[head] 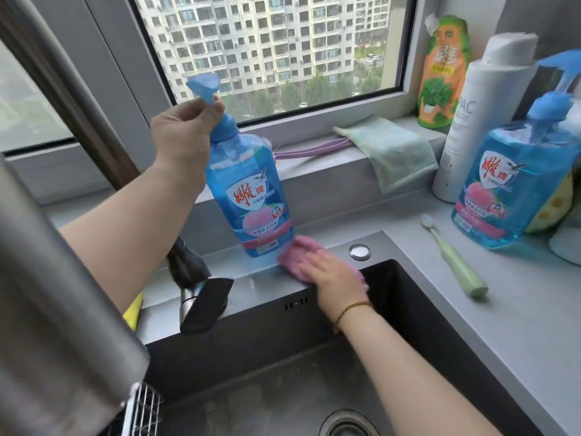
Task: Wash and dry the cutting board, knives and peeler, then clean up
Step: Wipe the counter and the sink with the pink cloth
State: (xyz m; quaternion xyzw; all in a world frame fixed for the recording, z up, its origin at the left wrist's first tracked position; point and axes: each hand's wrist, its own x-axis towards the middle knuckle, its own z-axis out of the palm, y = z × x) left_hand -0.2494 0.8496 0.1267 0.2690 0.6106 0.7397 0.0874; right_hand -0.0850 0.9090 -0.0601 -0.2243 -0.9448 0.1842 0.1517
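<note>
Head view, clean-up stage. The left hand (185,133) lifts a blue dish-soap bottle (251,196) by its pump neck, its grip closed around the collar, so that the bottle hangs tilted with its base just above the ledge behind the sink (418,313). The right hand (333,272) presses a pink cloth (294,251) flat against that ledge, fingers spread over the cloth rather than pinching it, apparently wiping the spot beneath the raised bottle. The cutting board, knives and peeler are not in view; their position cannot be told from this frame, though the basin appears empty, which suggests that washing is done and wiping of the surface (518,297) is under way. The faucet (201,297) shows no running water. A second soap bottle (500,184), a green toothbrush (456,259), a paper towel roll (481,121) and a green cloth (396,152) on the windowsill stand undisturbed to the right. Likely remaining: setting the bottle down and wiping the rest of the surface.
</note>
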